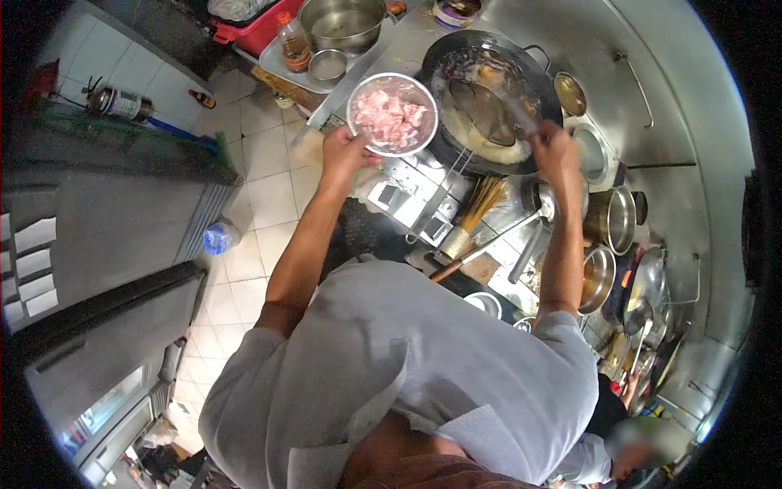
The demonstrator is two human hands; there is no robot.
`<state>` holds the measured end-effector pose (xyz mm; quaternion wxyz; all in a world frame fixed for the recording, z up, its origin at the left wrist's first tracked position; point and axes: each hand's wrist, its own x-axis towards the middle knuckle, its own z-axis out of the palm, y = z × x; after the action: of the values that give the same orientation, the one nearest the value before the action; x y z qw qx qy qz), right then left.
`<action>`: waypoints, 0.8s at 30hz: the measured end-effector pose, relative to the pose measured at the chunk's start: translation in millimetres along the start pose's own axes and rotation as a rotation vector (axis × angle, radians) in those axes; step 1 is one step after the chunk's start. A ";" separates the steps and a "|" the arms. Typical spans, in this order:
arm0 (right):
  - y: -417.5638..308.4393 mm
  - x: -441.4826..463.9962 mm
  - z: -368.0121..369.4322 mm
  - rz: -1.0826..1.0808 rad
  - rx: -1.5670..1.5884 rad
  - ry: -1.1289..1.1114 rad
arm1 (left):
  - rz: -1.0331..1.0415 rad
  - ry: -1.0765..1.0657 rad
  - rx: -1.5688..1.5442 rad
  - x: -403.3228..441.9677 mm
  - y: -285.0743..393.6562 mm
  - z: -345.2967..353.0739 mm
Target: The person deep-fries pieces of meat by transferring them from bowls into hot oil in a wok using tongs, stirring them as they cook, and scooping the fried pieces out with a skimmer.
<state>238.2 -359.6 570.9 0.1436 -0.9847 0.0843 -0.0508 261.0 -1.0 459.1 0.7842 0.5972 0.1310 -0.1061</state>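
Note:
My left hand (349, 151) grips the rim of a round metal bowl (355, 102), thumb and fingers closed on its near left side. Pale pink pieces of raw meat (391, 118) lie in the bowl, which is held beside the wok. Over the right edge of the dark wok (533, 69) is my right hand (556, 151), its fingers closed. A blurred streak runs from it toward the wok; what it holds I cannot make out. A wire strainer (489, 114) sits in the bubbling liquid, its long handle (432, 210) reaching over the near rim.
Below the wok lie a bamboo brush (481, 208) and a long-handled ladle (489, 242). Metal pots (611, 220) line the right side. A sauce bottle (293, 41) and a large basin (342, 24) stand at upper left. Another person (603, 456) is at lower right.

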 end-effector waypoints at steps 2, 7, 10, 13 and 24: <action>-29.6 -33.2 9.2 -0.201 0.110 -0.040 | 0.017 -0.033 -0.035 0.8 -1.0 2.5; -101.9 -82.7 30.2 -0.376 -0.043 -0.099 | 0.051 -0.034 -0.011 -6.2 8.7 10.8; -117.4 -87.0 49.4 -0.431 -0.122 -0.039 | 0.046 -0.089 -0.043 -9.6 12.6 8.3; -117.2 -82.8 37.3 -0.441 -0.124 -0.020 | 0.053 -0.097 -0.011 -1.6 11.0 10.6; -77.8 -63.3 -23.6 -0.120 0.231 0.073 | 0.024 -0.102 0.015 15.5 -5.5 15.6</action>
<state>185.0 -281.2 611.4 0.2493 -0.9625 0.0238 -0.1045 275.1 -17.7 452.9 0.7865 0.5985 0.0831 -0.1279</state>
